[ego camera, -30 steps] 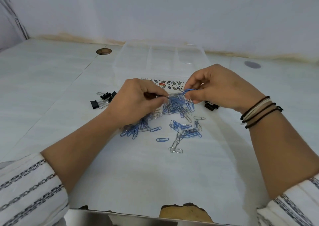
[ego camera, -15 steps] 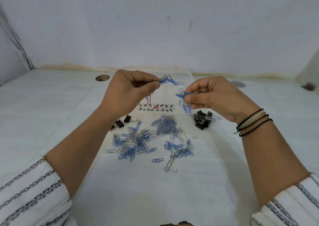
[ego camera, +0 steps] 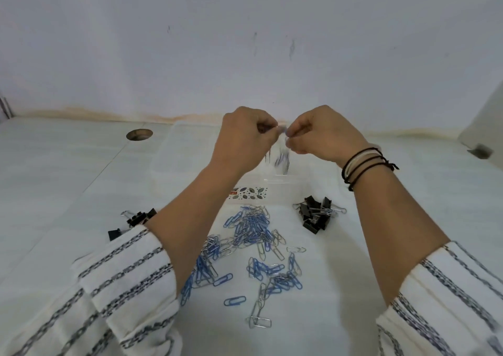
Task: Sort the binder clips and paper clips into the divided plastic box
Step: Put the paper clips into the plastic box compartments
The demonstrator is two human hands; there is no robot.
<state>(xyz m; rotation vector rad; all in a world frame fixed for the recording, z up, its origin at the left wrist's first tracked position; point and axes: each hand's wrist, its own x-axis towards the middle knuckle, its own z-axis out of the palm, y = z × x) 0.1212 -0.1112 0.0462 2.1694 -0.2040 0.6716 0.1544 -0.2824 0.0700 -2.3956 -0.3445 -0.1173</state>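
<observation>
My left hand (ego camera: 245, 135) and my right hand (ego camera: 324, 135) are raised side by side above the clear divided plastic box (ego camera: 174, 154), fingertips almost touching. Both pinch a tangle of blue and silver paper clips (ego camera: 281, 159) that hangs blurred between them over the box. A loose pile of blue and silver paper clips (ego camera: 253, 230) lies on the white surface in front of the box. Black binder clips sit in two groups: one to the right (ego camera: 315, 214), one to the left (ego camera: 136, 219) partly behind my left sleeve.
A round hole (ego camera: 139, 134) opens in the surface at the back left. The wall runs close behind the box. A grey object (ego camera: 480, 151) sits at the far right edge. The box carries a patterned label (ego camera: 249, 192) on its near side.
Both hands lifted a clump of paper clips off the pile, rose and moved away from me over the box, and came closer together. The view tilted upward.
</observation>
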